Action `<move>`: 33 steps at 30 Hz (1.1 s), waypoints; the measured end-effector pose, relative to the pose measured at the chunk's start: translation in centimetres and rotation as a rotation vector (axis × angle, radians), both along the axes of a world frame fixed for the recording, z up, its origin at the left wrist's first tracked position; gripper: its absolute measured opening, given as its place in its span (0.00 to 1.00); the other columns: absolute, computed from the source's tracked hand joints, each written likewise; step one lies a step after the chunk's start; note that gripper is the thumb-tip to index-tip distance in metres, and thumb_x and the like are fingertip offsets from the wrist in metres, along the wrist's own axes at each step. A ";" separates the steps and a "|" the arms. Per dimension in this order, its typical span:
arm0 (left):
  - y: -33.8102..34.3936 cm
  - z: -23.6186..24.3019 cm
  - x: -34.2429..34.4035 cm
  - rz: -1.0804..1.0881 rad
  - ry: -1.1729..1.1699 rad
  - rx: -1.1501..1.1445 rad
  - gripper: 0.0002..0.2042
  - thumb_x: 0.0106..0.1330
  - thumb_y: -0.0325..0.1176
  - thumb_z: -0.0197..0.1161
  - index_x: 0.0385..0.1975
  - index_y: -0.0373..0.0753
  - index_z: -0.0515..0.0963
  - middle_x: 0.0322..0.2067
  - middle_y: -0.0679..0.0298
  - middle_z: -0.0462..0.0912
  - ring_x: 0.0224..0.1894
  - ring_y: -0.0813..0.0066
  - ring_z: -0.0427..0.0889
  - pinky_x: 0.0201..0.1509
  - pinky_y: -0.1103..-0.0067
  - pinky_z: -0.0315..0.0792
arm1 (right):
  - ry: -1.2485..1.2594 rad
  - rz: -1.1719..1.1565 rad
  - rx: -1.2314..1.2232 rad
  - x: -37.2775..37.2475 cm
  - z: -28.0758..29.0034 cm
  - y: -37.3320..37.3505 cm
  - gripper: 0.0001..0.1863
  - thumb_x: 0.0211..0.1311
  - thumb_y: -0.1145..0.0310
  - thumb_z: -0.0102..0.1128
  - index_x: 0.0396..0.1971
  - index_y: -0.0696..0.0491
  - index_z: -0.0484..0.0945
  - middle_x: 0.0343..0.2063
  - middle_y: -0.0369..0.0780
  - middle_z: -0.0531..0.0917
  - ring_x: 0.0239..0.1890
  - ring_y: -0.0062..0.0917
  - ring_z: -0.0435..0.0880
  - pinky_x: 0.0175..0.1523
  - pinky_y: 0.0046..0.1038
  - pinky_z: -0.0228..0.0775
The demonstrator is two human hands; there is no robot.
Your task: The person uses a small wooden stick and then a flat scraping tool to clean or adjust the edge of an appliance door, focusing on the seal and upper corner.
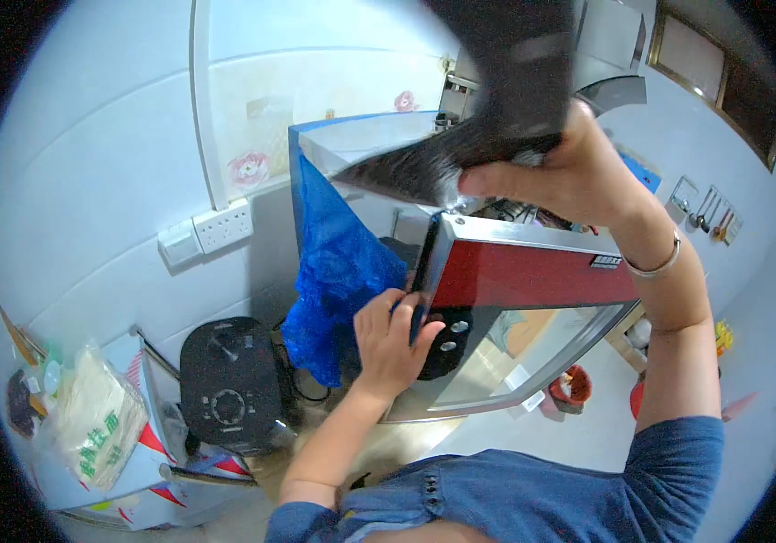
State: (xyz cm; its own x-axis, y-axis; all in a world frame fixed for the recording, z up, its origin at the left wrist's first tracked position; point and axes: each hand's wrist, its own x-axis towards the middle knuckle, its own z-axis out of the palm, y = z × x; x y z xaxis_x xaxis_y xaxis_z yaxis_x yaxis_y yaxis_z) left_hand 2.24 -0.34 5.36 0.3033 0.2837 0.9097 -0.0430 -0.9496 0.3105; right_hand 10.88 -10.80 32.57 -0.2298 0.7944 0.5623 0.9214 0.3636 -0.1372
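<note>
My right hand (pixel 555 181) is raised, thumb and fingers closed on the lower edge of a dark, glossy, thin sheet-like thing (pixel 519 72). It runs out of the top of the view and narrows to a point on the left; its kind is unclear. Below it stands a red appliance (pixel 533 276) with a silver frame, a glass panel and round silver buttons. My left hand (pixel 390 344) lies against the appliance's dark left edge, fingers apart and thumb toward the front. Just left of that edge hangs a crumpled blue plastic sheet (pixel 338 262).
A black appliance with a dial (pixel 229 385) stands at left by a wall socket (pixel 223 228). Nearby, a plastic bag of pale contents (pixel 103 425) rests on a white box. A red container (pixel 571 387) is on the floor; utensils (pixel 709 217) hang at right.
</note>
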 end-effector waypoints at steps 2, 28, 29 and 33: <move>0.4 0.1 -0.2 -0.019 0.016 0.025 0.22 0.57 0.48 0.61 0.43 0.37 0.72 0.41 0.56 0.71 0.43 0.57 0.71 0.46 0.66 0.62 | -0.077 0.001 -0.159 -1.0 0.8 1.1 0.12 0.51 0.67 0.67 0.31 0.60 0.79 0.14 0.40 0.75 0.17 0.16 0.69 0.24 0.23 0.65; 0.1 14.3 -17.5 0.576 0.204 0.297 0.21 0.42 0.35 0.71 0.37 0.37 0.76 0.21 0.61 0.76 0.24 0.62 0.75 0.27 0.72 0.63 | -0.772 0.096 -0.299 -5.0 -1.6 5.3 0.11 0.54 0.60 0.60 0.33 0.49 0.81 0.21 0.42 0.81 0.27 0.37 0.81 0.34 0.35 0.72; 0.0 14.4 -17.6 0.590 0.206 0.328 0.20 0.41 0.34 0.71 0.37 0.37 0.76 0.21 0.61 0.76 0.23 0.63 0.75 0.27 0.72 0.64 | -0.765 0.094 -0.293 -5.0 -1.6 5.1 0.11 0.54 0.60 0.60 0.33 0.49 0.81 0.20 0.42 0.81 0.27 0.36 0.81 0.33 0.34 0.72; 0.6 15.6 -17.8 0.548 0.198 0.401 0.21 0.40 0.34 0.71 0.37 0.38 0.77 0.23 0.60 0.78 0.24 0.62 0.76 0.27 0.72 0.65 | -0.741 0.083 -0.212 -4.6 -1.7 4.7 0.10 0.55 0.60 0.60 0.33 0.50 0.81 0.18 0.40 0.80 0.24 0.35 0.81 0.31 0.33 0.72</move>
